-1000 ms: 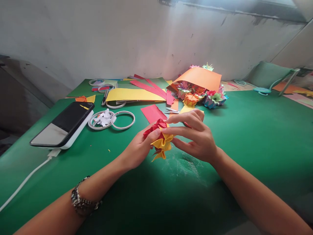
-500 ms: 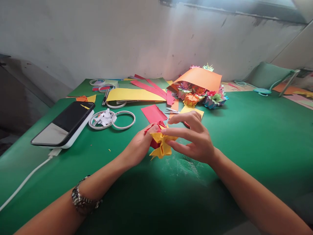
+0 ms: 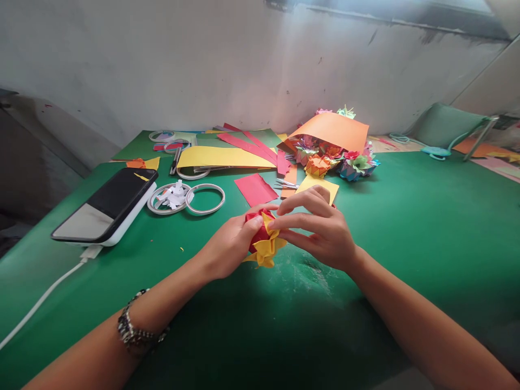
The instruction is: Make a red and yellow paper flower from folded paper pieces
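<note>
A folded paper flower [image 3: 266, 249], red with pointed yellow petals, is held above the table in front of me. My left hand [image 3: 227, 245] is closed around its red part, the thumb lying on top. From the other side my right hand [image 3: 327, 230] reaches in, with thumb and fingertips pinching a yellow petal close to the red part. Part of the flower is hidden behind my fingers. Just beyond my hands lie a red paper piece [image 3: 255, 188] and a yellow paper piece [image 3: 325, 186].
Left on the green table [image 3: 406, 227] lie a phone [image 3: 109, 206] on a white block with a cable, and tape rings [image 3: 205, 199], one holding white scraps. Behind are paper strips [image 3: 227, 158], scissors [image 3: 286, 183] and finished paper flowers [image 3: 357, 165] under an orange sheet [image 3: 333, 130].
The flower has turned in my left hand, so more of its red side shows and the yellow petals hang lower. My right fingertips have closed in on a petal.
</note>
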`<act>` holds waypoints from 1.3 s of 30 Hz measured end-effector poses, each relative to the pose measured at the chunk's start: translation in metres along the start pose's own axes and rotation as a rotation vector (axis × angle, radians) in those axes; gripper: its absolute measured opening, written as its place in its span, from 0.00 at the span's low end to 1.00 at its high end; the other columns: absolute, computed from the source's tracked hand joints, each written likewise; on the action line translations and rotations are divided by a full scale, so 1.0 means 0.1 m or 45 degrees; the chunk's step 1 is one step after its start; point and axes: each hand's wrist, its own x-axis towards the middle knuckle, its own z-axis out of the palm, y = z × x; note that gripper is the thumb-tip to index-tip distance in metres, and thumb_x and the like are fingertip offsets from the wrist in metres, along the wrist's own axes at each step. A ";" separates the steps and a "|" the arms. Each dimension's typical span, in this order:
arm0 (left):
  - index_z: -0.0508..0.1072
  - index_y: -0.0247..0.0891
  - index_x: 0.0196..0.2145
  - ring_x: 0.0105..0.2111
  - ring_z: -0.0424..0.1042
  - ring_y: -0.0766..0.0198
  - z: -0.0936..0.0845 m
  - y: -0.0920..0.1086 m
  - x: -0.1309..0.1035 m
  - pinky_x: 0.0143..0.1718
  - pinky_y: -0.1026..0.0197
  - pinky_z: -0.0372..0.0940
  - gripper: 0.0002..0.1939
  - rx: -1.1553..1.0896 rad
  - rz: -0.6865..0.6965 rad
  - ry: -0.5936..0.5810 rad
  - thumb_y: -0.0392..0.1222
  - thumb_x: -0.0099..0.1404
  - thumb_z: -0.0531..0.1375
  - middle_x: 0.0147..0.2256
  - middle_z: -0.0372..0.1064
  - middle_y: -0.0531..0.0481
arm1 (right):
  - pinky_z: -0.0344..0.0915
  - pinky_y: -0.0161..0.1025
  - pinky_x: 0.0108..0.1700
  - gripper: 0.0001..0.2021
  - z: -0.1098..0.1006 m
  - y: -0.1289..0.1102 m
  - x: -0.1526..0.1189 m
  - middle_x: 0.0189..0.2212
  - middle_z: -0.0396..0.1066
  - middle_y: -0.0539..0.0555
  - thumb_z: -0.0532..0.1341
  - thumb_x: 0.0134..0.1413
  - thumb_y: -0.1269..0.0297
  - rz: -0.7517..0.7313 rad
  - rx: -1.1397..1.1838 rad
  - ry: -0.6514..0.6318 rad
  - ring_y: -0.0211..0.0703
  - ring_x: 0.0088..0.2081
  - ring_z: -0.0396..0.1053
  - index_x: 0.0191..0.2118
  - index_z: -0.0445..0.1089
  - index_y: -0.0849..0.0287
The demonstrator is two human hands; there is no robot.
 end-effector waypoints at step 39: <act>0.63 0.36 0.51 0.43 0.66 0.58 -0.02 -0.04 0.03 0.44 0.57 0.61 0.23 -0.077 0.065 0.062 0.48 0.64 0.41 0.46 0.67 0.48 | 0.58 0.42 0.39 0.07 0.03 0.00 0.00 0.34 0.66 0.51 0.60 0.50 0.67 -0.036 -0.066 0.092 0.39 0.37 0.64 0.37 0.68 0.52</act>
